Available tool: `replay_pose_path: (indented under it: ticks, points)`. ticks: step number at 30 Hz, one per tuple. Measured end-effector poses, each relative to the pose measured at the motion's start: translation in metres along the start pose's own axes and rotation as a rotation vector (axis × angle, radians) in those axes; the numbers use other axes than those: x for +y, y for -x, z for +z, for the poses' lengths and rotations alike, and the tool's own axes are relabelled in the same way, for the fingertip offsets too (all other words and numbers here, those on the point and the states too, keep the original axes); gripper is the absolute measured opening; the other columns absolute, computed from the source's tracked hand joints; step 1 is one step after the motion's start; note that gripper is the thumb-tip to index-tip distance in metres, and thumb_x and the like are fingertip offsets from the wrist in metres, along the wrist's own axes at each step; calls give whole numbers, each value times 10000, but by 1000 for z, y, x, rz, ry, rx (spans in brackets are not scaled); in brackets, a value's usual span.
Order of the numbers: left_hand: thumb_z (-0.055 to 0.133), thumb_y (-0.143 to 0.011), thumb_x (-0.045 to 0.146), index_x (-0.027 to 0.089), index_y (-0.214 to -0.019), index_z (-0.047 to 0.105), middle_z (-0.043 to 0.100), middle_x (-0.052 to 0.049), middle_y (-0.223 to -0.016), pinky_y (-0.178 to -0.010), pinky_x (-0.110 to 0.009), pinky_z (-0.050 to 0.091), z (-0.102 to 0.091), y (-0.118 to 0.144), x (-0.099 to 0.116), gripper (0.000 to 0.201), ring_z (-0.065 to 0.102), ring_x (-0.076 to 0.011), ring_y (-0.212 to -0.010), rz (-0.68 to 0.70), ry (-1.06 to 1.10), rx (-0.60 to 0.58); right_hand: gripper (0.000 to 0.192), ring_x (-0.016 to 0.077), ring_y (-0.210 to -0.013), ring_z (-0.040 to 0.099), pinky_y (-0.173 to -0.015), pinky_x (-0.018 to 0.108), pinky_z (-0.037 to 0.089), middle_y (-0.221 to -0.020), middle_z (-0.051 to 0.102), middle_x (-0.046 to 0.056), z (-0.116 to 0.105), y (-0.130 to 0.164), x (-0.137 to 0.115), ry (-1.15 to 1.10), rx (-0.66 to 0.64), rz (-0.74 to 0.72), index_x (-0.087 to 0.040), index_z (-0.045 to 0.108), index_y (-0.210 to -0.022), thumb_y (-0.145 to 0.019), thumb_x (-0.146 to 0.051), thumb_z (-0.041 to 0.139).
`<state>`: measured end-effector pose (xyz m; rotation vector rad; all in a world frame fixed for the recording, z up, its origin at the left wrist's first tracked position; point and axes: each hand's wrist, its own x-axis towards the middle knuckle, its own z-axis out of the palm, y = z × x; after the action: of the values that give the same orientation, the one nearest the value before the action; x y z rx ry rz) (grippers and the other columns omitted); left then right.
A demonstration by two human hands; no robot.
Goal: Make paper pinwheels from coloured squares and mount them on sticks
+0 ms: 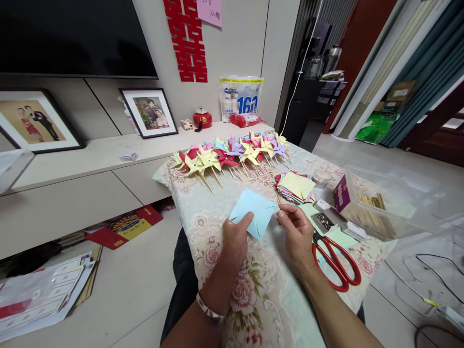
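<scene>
My left hand grips a light blue paper square by its lower left side, thumb on top. Slits run in from the corners of this square. Close to its right corner, the thumb and fingertips of my right hand are pinched together; whatever they hold is too small to make out. Red-handled scissors lie beside my right wrist. Beyond my hands sits a stack of coloured paper squares, with an open small box of metal pins to the right of it.
Several paper pinwheels on sticks lie along the far side of the flowered tablecloth. A clear plastic bin with wooden sticks stands at the right, near a round clear container. A white cabinet borders the table.
</scene>
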<state>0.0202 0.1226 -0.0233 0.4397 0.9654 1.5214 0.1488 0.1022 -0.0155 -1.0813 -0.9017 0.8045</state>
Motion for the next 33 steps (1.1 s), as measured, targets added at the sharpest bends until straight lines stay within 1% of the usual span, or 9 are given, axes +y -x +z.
replay_pose_path:
  ticks: [3,6,8,11,16,21,26,30,33]
  points:
    - [872,-539,246,116,-815,755,765,-49,-757,-687,-329,531,-2,-1,-2,326,672,-208,-673,14,-13,-17,66,191,-779,589,-717,326,451,-851,666,20,1,6,-6,235,-136,-228,-260,709,-912,-848,-271,701]
    - [849,-563,234,133,-797,748,752,-22,-725,-640,-299,520,-3,-1,-2,275,650,-178,-619,23,-11,-34,85,202,-772,601,-707,338,466,-833,661,32,3,7,-8,431,-307,-422,-265,711,-878,-872,-204,652]
    - [842,-571,224,139,-775,738,743,-11,-710,-624,-283,512,-3,-1,-1,244,641,-166,-609,29,-11,-41,147,212,-804,619,-731,350,482,-825,656,41,5,6,-7,497,-397,-491,-268,716,-878,-892,-174,603]
    - [832,-585,210,139,-781,728,733,-1,-708,-637,-273,507,-4,-2,-1,232,634,-155,-617,43,-12,-44,220,209,-835,624,-738,344,494,-838,636,50,5,5,-1,561,-486,-540,-266,728,-905,-913,-142,546]
    - [815,-586,186,135,-744,706,701,17,-673,-646,-259,494,-4,-2,-2,199,606,-134,-607,67,-34,-41,244,195,-848,610,-730,313,499,-881,613,59,4,7,3,591,-573,-571,-243,735,-952,-904,-106,539]
    - [806,-576,188,129,-720,688,677,27,-639,-629,-255,487,-2,0,1,195,581,-120,-576,63,-45,-44,177,185,-811,593,-714,304,487,-853,609,51,4,8,2,569,-587,-551,-226,719,-936,-907,-123,577]
    - [799,-565,194,132,-733,675,672,31,-629,-625,-254,482,-1,3,4,218,570,-119,-570,61,-47,-48,118,182,-804,596,-729,300,474,-831,619,43,5,8,1,503,-584,-481,-210,698,-885,-892,-127,615]
    - [804,-561,210,127,-787,683,657,40,-609,-598,-245,465,-3,4,4,269,545,-113,-549,69,-99,-33,78,167,-734,576,-678,283,448,-784,616,21,6,8,-1,477,-560,-399,-208,668,-831,-879,-159,630]
    - [792,-574,217,129,-782,679,639,47,-601,-586,-234,449,-5,3,3,252,526,-107,-546,82,-165,-26,86,154,-684,549,-638,268,418,-744,596,10,7,7,-3,475,-535,-326,-197,655,-787,-870,-200,634]
